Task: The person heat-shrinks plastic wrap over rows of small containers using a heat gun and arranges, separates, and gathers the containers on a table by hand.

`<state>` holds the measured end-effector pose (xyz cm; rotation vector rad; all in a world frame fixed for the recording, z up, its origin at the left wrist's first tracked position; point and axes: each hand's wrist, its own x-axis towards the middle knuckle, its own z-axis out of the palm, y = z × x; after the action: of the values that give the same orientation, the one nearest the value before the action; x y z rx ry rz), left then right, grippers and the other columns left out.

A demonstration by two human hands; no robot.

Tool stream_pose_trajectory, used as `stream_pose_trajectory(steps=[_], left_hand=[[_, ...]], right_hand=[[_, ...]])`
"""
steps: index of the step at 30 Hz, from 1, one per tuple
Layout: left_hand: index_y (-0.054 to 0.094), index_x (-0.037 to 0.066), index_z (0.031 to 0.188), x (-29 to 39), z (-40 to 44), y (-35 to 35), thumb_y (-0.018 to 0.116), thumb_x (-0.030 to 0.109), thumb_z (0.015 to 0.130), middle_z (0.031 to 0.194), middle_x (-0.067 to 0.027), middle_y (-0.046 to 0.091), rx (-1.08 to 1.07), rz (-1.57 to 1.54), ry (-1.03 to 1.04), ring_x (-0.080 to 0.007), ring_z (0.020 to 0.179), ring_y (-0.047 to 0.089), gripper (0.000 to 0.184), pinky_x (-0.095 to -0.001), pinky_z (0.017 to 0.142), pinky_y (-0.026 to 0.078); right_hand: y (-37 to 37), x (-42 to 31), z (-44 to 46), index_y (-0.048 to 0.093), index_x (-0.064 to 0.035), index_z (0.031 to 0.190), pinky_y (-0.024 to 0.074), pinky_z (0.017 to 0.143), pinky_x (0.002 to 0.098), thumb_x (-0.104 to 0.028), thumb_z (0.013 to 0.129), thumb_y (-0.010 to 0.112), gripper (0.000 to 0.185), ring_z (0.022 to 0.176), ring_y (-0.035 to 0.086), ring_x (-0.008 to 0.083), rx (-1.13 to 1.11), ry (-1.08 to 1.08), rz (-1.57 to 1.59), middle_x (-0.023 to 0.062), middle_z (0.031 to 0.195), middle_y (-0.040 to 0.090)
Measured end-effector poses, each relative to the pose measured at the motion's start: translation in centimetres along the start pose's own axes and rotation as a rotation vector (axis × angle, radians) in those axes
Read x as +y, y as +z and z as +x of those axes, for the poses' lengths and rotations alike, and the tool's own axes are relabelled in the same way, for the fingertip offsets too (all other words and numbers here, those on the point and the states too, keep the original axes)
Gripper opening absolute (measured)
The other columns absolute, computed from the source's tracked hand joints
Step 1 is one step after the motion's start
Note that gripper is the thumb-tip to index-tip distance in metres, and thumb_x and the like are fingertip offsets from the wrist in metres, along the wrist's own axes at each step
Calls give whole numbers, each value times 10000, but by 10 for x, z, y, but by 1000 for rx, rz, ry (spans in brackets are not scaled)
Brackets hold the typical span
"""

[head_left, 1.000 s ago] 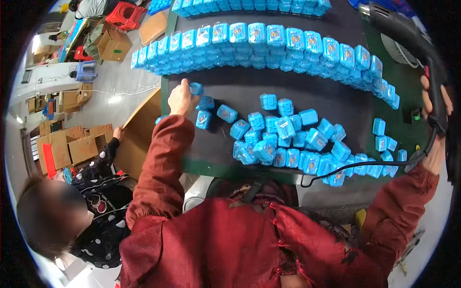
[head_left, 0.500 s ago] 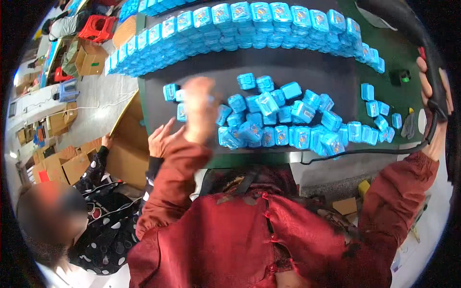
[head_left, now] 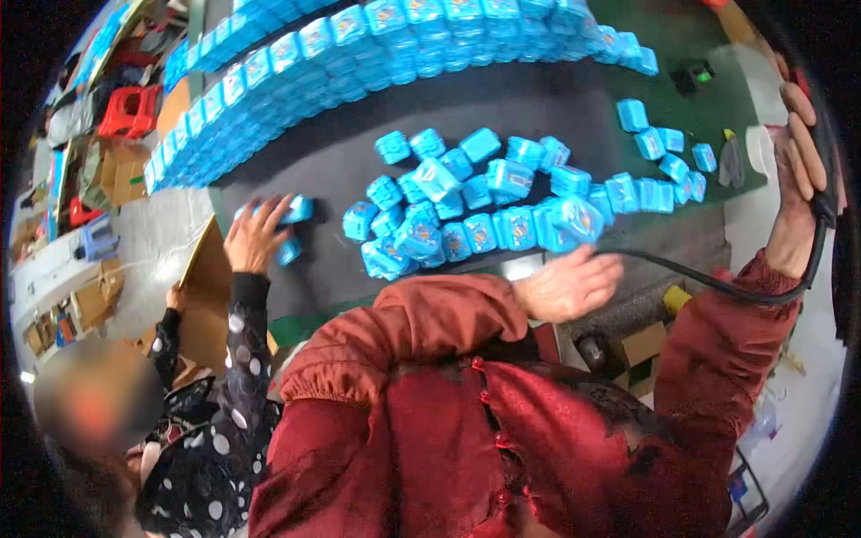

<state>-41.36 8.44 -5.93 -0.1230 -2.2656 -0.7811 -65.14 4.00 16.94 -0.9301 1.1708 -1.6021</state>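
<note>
My left hand (head_left: 572, 285) is open, its fingers stretched to the right, just in front of the table edge. It holds nothing and is nearest to a small blue wrapped box (head_left: 574, 222) with a printed top. At the far right, my right hand (head_left: 796, 170) is wrapped round a black corded tool (head_left: 827, 161), whose kind I cannot make out. From it a black cord (head_left: 691, 273) runs left past the table front. Several more blue boxes (head_left: 437, 179) lie in a loose heap, with a row (head_left: 514, 229) along the front.
Stacked blue boxes form a long wall (head_left: 377, 67) across the dark table (head_left: 314, 161). A co-worker's hand (head_left: 256, 235) covers blue boxes at left; their other hand touches a cardboard box (head_left: 204, 300). Several loose boxes (head_left: 649, 143) lie at right. A red stool (head_left: 130, 112) stands behind.
My left hand has swung from the left of the heap to the front edge farther right. The co-worker's hand has reached onto the left boxes. The whole view has shifted.
</note>
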Motion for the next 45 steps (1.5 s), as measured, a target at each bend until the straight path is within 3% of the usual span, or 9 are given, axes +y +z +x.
stream_pose_trajectory(steps=[5,7,12,20,29,32,38,43,45], left_hand=[[497,8,1151,-17,-15,6,467,180,799,1278,-180,403,-633,856,156,-367,1216,334,393,-573,961,262],[504,-22,1179,-17,-22,3,450,143,807,1302,-219,364,-731,913,134,-403,1071,411,410,-571,964,291],[486,-47,1182,-33,-41,-33,434,139,815,1222,-223,405,-548,878,-227,-422,1024,421,415,-625,894,305],[550,-33,1076,-23,-93,-98,484,137,796,1146,-217,438,-792,926,-265,-423,1019,411,334,-626,841,332],[598,34,977,-35,-170,-165,531,154,774,1134,-198,443,-801,1134,-359,-373,1050,388,245,-619,874,296],[606,29,937,-14,-151,-194,530,157,756,1079,-186,474,-1015,1116,-332,-370,1052,393,235,-623,883,284],[610,23,835,38,-86,-199,529,131,714,966,-162,523,-776,767,-141,-366,1031,425,181,-620,846,296],[562,32,818,63,-16,-160,539,97,713,930,-152,519,-752,-27,-170,-327,936,480,126,-507,742,356],[526,19,853,57,24,-132,527,82,721,914,-141,520,-880,-856,-335,-316,883,493,146,-413,718,396]], right_hand=[[-14,-20,-45,179,116,1300,384,475,178,-203,914,352,529,561,432,96,40,-84,-65,168,1041,451],[-16,-26,-62,171,116,1302,385,482,184,-200,910,350,534,571,430,96,50,-108,-75,171,1059,439],[-10,-18,-101,150,115,1307,389,499,201,-192,900,345,545,595,427,97,59,-140,-28,177,1103,408],[32,50,-103,221,84,1308,430,483,244,-228,893,368,539,623,454,149,-14,-31,445,178,1093,443],[101,90,-85,111,91,1336,435,483,282,-188,882,384,598,594,443,172,10,8,468,171,1040,401],[104,89,-84,110,96,1334,432,469,278,-190,881,388,603,588,448,166,8,10,502,164,1022,402],[70,73,-93,99,91,1336,418,405,255,-194,883,395,612,548,456,147,-134,-50,749,137,977,406],[-9,49,-135,62,82,1341,402,357,243,-188,886,398,626,503,443,134,-150,-199,796,118,952,391],[-48,43,-160,29,84,1341,389,340,240,-175,885,404,644,476,429,127,-81,-290,763,106,931,371]])
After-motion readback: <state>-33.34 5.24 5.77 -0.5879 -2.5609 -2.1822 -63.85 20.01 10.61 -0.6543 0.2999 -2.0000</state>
